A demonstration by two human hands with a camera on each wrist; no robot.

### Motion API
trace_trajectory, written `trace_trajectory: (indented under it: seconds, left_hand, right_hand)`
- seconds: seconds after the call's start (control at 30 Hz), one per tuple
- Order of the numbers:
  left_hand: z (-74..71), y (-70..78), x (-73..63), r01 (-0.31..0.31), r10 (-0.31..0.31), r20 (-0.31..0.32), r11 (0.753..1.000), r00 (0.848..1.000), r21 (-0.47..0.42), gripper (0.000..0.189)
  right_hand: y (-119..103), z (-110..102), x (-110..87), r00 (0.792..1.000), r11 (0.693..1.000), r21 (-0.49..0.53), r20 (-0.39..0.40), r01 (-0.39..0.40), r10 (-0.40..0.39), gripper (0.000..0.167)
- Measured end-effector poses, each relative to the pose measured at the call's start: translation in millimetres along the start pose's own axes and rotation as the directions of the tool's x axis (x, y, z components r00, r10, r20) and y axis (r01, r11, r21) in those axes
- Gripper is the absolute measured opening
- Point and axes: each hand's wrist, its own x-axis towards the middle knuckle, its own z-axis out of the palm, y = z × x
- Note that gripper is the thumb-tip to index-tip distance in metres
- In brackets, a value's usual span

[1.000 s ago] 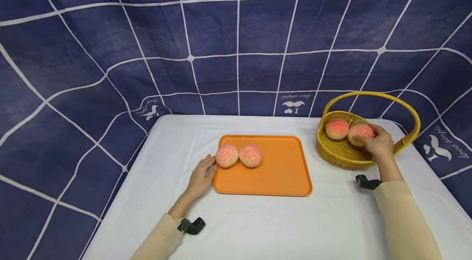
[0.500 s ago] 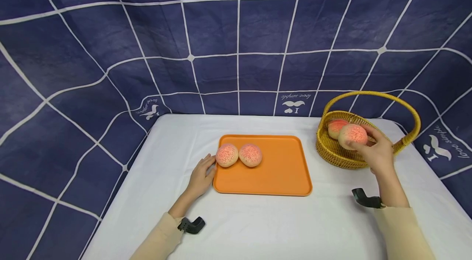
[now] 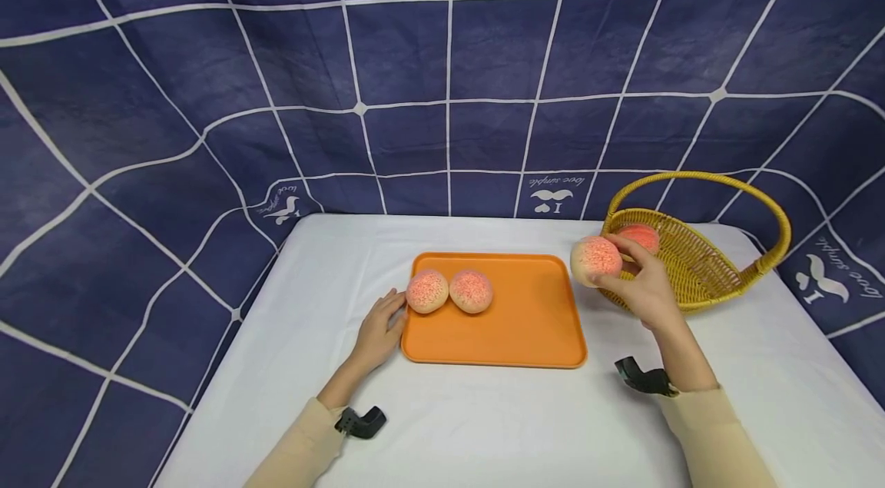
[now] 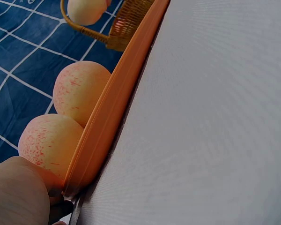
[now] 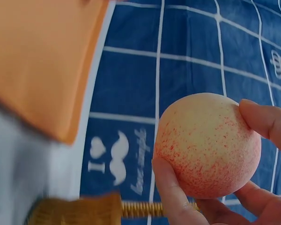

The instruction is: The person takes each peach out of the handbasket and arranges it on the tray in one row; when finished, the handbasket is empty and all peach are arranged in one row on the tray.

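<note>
My right hand (image 3: 643,284) holds a peach (image 3: 596,260) by its sides, raised between the orange tray's right end and the basket. In the right wrist view, thumb and fingers curl round this peach (image 5: 208,145). Two more peaches, a left one (image 3: 427,291) and a right one (image 3: 472,291), sit side by side on the left part of the orange tray (image 3: 512,334). My left hand (image 3: 376,330) rests at the tray's left edge with fairly straight fingers touching it. Another peach (image 3: 639,237) lies in the wicker basket (image 3: 698,265), partly hidden behind my right hand.
The basket's tall arched handle (image 3: 698,175) rises over its opening at the right. A white cloth (image 3: 484,426) covers the table. Behind the table hangs a dark blue curtain (image 3: 498,134) with white lines. Each wrist wears a black camera mount.
My right hand has lifted a peach out of the basket and carried it left towards the tray. The peach left in the basket has shifted slightly right. My left hand has stayed put.
</note>
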Motion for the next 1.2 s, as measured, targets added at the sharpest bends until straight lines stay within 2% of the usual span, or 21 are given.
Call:
trace_trajectory:
  seconds: [0.1, 0.27, 0.63, 0.8, 1.2]
  left_hand:
    - [-0.7, 0.9, -0.2, 0.005, -0.005, 0.003, 1.000, 1.000, -0.005, 0.042]
    - [-1.7, 1.5, -0.2, 0.002, -0.002, 0.008, 1.000, 1.000, -0.001, 0.042]
    - [-1.3, 1.3, -0.4, 0.005, -0.005, 0.012, 1.000, 1.000, 0.001, 0.042]
    - [-1.1, 1.6, -0.4, 0.006, -0.006, 0.015, 1.000, 1.000, 0.005, 0.042]
    - [-2.1, 3.5, -0.1, 0.016, -0.016, 0.014, 1.000, 1.000, 0.002, 0.042]
  right_hand:
    - [-4, 15, 3.5, 0.999, 0.999, 0.035, 0.047, 0.018, -0.019, 0.073]
    - [-8, 40, 8.0, 0.993, 0.997, 0.081, 0.120, 0.002, -0.012, 0.071]
    - [-6, 85, 9.0, 0.972, 0.997, 0.034, 0.229, -0.069, 0.060, 0.071]
    - [-1, 96, 7.8, 0.963, 0.995, 0.014, 0.255, -0.096, 0.089, 0.072]
    - [12, 112, 9.0, 0.955, 0.990, 0.056, 0.276, -0.128, 0.108, 0.073]
